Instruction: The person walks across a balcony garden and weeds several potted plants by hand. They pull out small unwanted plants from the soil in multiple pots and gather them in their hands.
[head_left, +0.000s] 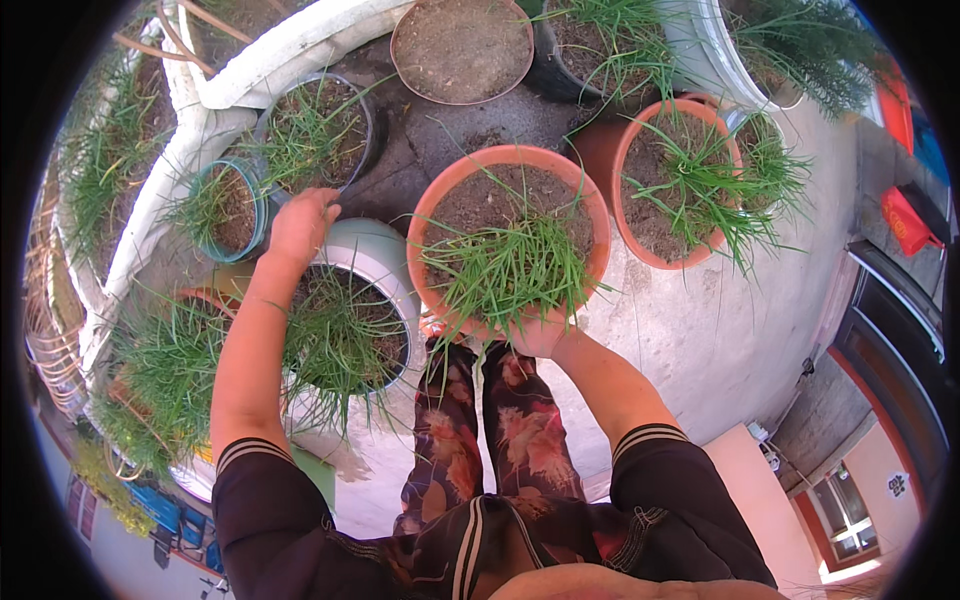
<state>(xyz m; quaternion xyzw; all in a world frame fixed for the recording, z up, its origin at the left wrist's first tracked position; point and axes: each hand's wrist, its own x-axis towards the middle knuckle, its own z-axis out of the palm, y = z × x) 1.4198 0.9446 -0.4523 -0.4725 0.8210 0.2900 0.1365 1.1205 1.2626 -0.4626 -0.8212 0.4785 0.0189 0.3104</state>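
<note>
A large orange plastic pot (596, 176) of soil stands before my legs, with narrow green grass-like leaves (510, 262) leaning over its near side. At that near rim is my right hand (538, 332), its fingers partly hidden under the leaves, so its grip is unclear. My left hand (301, 225) reaches out to the near edge of a dark bucket (371, 124) with similar plants. Its fingertips are bent away from view. Left of this hand sits a teal pot (262, 214); just below it is a pale rounded pot (382, 255) with drooping leaves.
A second orange pot (621, 180) with leaves stands to the right. At the back are a round container of bare soil (463, 49), a black pot (555, 71) and a white bucket (697, 49). White edging (142, 225) curves along the left, beside more potted plants (169, 360).
</note>
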